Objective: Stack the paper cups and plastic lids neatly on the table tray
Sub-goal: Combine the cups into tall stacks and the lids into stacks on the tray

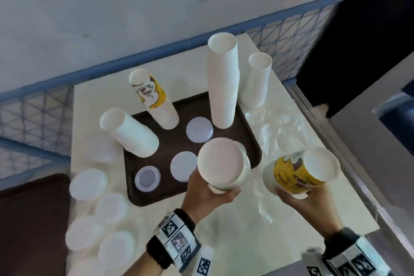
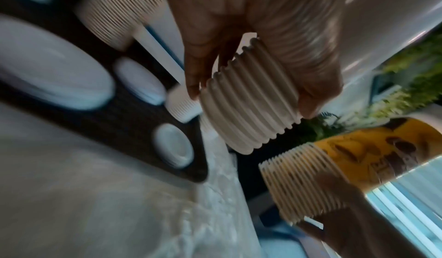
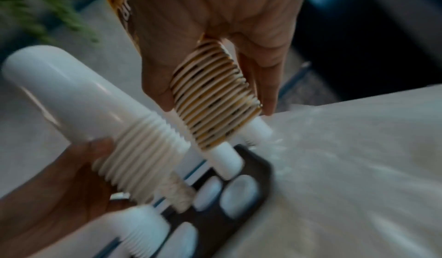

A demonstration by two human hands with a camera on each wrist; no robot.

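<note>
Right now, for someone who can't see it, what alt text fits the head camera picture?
Two hands hold cup stacks above a pale table: the left hand a white stack, the right hand a yellow-printed stack. Beyond, a dark tray carries more cup stacks and lids.

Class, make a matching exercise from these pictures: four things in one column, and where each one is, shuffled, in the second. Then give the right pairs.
Things
1. plain white cup stack
2. yellow printed cup stack
3. tallest white cup stack
4. small lid with a raised ring

Places
A. standing on the brown tray, far side
B. held in the right hand
C. lying on the tray, near corner
D. held in the left hand

Pairs: 1-D, 2-B, 3-A, 4-C
</note>
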